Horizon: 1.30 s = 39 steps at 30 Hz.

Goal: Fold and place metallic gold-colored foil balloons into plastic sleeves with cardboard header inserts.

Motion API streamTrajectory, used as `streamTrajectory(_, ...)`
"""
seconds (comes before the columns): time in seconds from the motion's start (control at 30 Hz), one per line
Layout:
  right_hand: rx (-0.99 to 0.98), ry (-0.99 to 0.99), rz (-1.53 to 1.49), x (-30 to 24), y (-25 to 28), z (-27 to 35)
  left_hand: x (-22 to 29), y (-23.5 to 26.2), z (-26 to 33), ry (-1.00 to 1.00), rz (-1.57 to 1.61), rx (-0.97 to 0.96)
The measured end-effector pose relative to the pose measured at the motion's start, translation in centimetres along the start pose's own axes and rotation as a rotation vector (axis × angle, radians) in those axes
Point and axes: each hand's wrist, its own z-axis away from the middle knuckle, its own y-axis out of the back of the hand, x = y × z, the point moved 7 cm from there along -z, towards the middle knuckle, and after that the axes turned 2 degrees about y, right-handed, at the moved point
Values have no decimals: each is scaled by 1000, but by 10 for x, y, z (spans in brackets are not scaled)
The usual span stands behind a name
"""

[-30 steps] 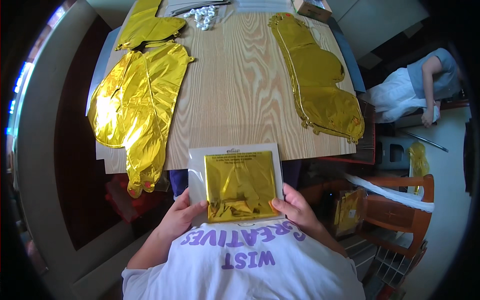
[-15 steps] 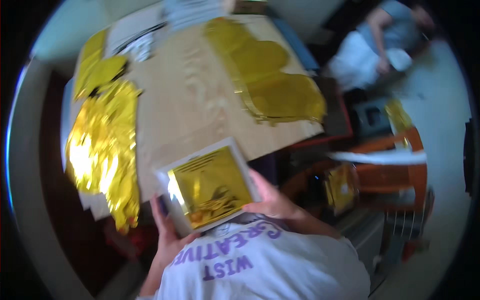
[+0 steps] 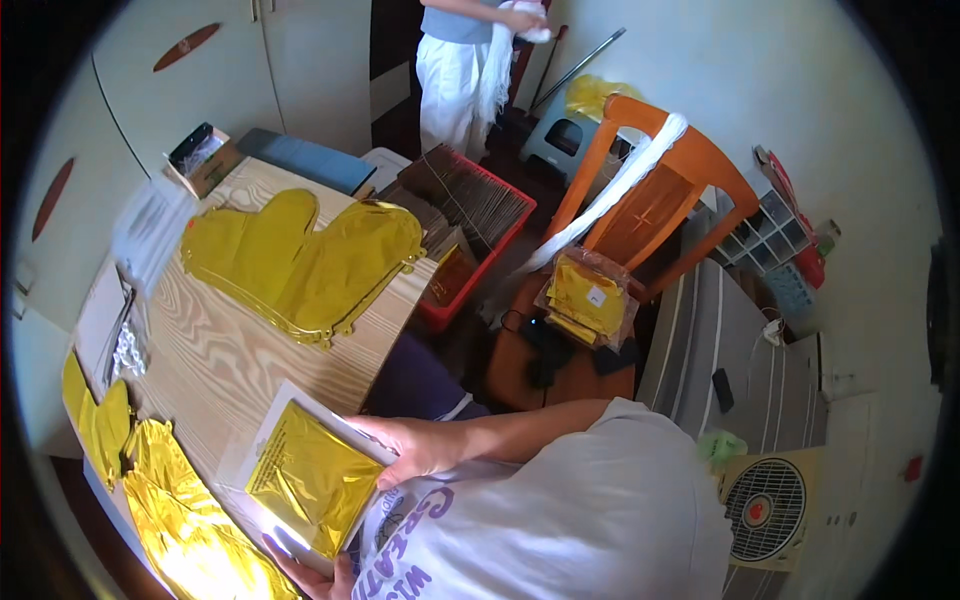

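Note:
Close to my body at the table's near edge, I hold a flat packet with folded gold foil [image 3: 318, 478] inside a pale, partly clear border. Its lower edge is gripped by my left hand [image 3: 318, 577], partly cut off by the frame's bottom. My right hand [image 3: 408, 445] pinches the packet's right side, thumb on top of the foil. Left of the packet, a crinkled gold foil balloon [image 3: 185, 500] drapes along the table edge, shining brightly. Another flat gold foil balloon [image 3: 300, 255], with rounded lobes, lies across the far part of the wooden table [image 3: 225, 350].
A red crate [image 3: 475, 275] packed with flat brown sheets stands beyond the table. On a wooden chair [image 3: 650, 200] lie a bag of gold packets [image 3: 588, 300] and a white strip. A person [image 3: 455, 80] stands behind, holding white cloth. A fan [image 3: 765, 508] is at right.
My view has swung to the right, bringing the chair, crate and fan into fuller sight. The packet stays in both hands. The other person, bent over before, now stands upright.

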Motion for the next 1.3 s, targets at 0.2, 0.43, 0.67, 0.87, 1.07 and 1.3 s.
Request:
streamTrajectory(0.2, 219, -97, -2, -7, 0, -11, -16, 21, -5, -55, -112, 139)
streamTrajectory(0.43, 351, -254, 18, 6, 10, -6, -17, 4, -14, 165, 107, 48)
streamTrajectory(0.67, 456, -211, 220, 7, 26, -6, -23, 2, -20, 214, -35, 64)
streamTrajectory(0.87, 351, -194, 170, 1, 35, -12, -33, 2, -29, 207, -64, 30)
streamTrajectory(1.07, 357, -138, 243, 4, 36, -13, -34, 4, -32, 186, -56, 15)
streamTrajectory(1.3, 364, -203, 105, 0, 28, -14, -38, 7, -31, 200, 99, 32)
